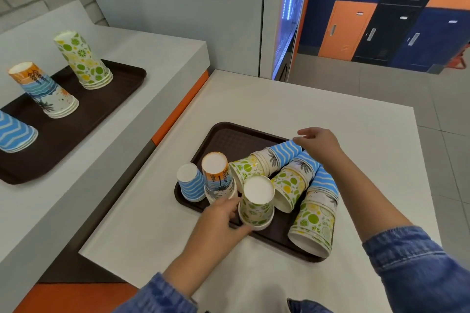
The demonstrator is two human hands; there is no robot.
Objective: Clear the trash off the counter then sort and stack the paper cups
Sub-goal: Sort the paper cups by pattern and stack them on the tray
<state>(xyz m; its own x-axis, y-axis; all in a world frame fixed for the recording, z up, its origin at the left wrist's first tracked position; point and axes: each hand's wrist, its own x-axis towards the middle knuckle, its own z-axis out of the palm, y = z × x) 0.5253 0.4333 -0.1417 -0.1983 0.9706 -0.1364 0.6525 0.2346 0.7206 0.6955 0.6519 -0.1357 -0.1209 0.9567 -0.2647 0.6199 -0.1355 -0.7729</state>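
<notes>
Head view: two dark trays, six upside-down standers, three lying rows. Far tray [122, 89] is sitting on the raised counter [152, 53], well left of and beyond both hands. It is carrying three upside-down stacks, each standing apart: blue-wave stack [15, 132], palm-print stack [43, 89], lime-print stack [84, 58].

Near tray [229, 140] is lying on the white table [330, 114] under both hands. Three single cups are standing bottom-up at its left end. Blue-wave cup [190, 183] is standing just left of the left grip, and palm-print cup [218, 175] is touching it, just beyond the fingers. Left hand [221, 218] is curling round the lower rim of the lime-print cup [256, 201], thumb in front, fingers behind.

Between the two hands, three mixed rows are lying on their sides, fanned out. Each is nesting lime, palm and blue cups with the blue end pointing away: first row [264, 162], second row [290, 185], third row [315, 221]. Right hand [318, 145] is reaching over the blue tip of the first row, fingertips at its bottom. Cannot tell whether it is pinching or only touching. Third row is lying under the right forearm, its mouth facing the near tray edge.
</notes>
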